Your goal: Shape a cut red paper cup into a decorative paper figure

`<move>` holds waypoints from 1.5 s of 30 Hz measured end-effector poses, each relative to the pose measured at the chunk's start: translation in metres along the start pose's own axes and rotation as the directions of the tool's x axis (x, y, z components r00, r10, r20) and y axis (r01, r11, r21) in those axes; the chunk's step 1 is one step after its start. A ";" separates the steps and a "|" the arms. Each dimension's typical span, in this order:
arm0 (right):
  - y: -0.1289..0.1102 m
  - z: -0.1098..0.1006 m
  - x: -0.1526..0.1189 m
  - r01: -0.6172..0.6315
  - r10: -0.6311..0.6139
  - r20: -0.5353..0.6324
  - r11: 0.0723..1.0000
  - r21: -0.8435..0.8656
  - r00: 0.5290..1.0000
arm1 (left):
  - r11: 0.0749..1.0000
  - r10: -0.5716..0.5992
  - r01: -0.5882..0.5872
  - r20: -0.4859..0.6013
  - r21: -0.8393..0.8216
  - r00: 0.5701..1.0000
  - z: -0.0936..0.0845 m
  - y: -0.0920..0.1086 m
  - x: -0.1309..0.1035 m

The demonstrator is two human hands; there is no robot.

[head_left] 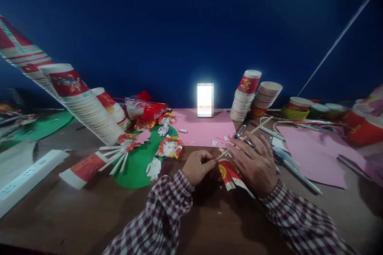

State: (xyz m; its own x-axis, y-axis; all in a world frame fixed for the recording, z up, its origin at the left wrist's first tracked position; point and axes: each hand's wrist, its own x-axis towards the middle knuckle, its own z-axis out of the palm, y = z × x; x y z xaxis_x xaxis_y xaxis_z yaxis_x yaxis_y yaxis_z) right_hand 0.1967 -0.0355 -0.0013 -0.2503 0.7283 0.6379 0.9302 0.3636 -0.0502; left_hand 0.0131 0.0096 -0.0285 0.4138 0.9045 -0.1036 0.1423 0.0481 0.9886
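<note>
My left hand (199,166) is closed in a pinch on the near end of a thin wooden stick (222,155). The stick slants up to the right and passes under my right hand (255,163), whose fingers are stretched out flat over it. Just below the stick, between both hands, lies a red-and-gold piece of cut paper cup (229,173), split into strips; my right palm partly hides it. Scissors (242,127) with dark handles seem to lie beyond my right fingers, partly covered. White paper scraps (214,142) are scattered in front of my hands.
Stacks of paper cups stand left (86,103) and right (241,103). A green sheet (134,179) bears decorated cutouts; a cut cup (83,169) lies beside it. Pink paper (197,131) spreads ahead, with another pink sheet (317,159) at right. A power strip (30,175) lies far left.
</note>
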 end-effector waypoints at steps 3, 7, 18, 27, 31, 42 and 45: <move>0.000 0.002 -0.002 0.034 -0.034 0.010 0.999 -0.025 0.999 | 0.997 0.013 -0.012 -0.003 0.072 1.000 0.001 -0.001 0.000; 0.003 0.003 -0.003 0.073 -0.070 0.056 0.996 -0.057 0.996 | 0.995 0.026 -0.026 0.007 0.101 1.000 0.000 -0.004 0.000; 0.005 0.005 -0.001 0.066 -0.063 0.071 0.997 -0.039 0.995 | 0.992 0.018 -0.019 0.009 0.129 1.000 0.001 -0.001 -0.001; 0.010 0.004 0.002 0.108 -0.100 0.090 0.990 -0.087 0.991 | 0.982 0.022 -0.026 0.023 0.189 0.999 -0.001 0.000 -0.001; 0.010 0.004 0.002 0.113 -0.103 0.102 0.989 -0.100 0.989 | 0.979 0.019 -0.023 0.023 0.203 1.000 -0.001 0.005 -0.002; 0.005 0.002 0.004 0.152 -0.145 0.133 0.987 -0.045 0.981 | 0.980 0.001 -0.005 0.021 0.199 1.000 0.000 0.006 -0.003; 0.003 0.001 0.005 0.175 -0.171 0.166 0.985 -0.007 0.971 | 0.983 0.003 -0.011 0.046 0.181 0.999 0.000 0.005 -0.003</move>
State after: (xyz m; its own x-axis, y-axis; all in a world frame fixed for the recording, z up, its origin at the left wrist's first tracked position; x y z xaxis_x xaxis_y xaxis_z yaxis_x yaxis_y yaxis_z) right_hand 0.1977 -0.0302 0.0004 -0.4471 0.7414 0.5004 0.8739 0.4813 0.0677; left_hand 0.0129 0.0069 -0.0232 0.4551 0.8841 -0.1058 0.2980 -0.0393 0.9538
